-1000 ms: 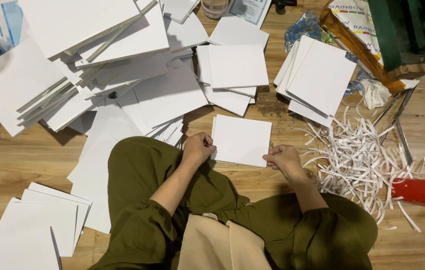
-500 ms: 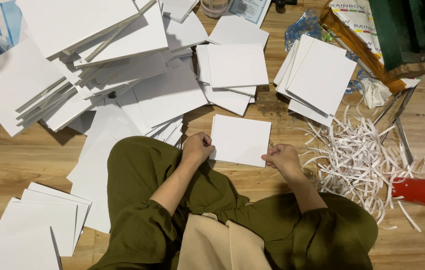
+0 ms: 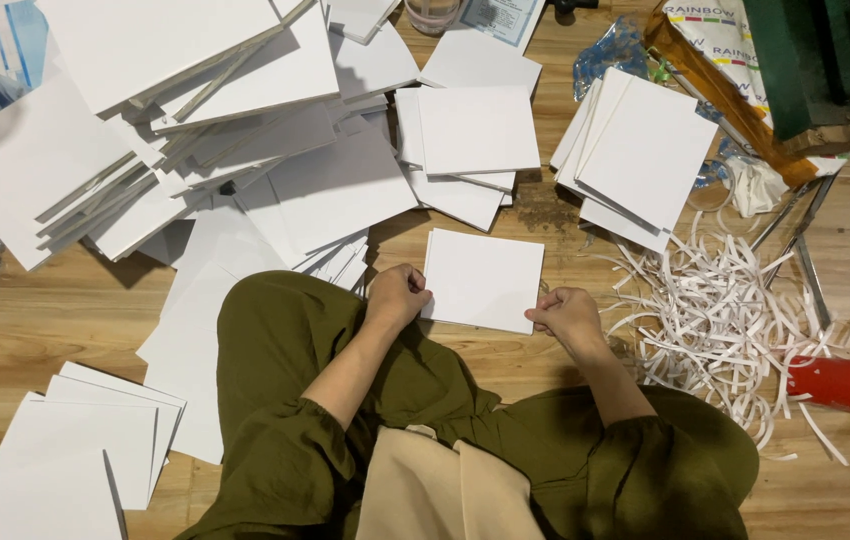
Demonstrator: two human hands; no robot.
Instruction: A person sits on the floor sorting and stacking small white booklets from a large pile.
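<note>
One white square board (image 3: 485, 278) lies flat on the wooden floor (image 3: 65, 310) in front of the seated person, held at both side edges. The left hand (image 3: 397, 297) is curled closed on its left edge; the right hand (image 3: 567, 316) pinches its lower right corner. Just right of that hand lies a heap of white paper strips (image 3: 725, 320). Beyond the board sit a small stack of boards (image 3: 475, 130) and a fanned stack (image 3: 645, 155). A large loose pile (image 3: 175, 130) spreads to the left.
</note>
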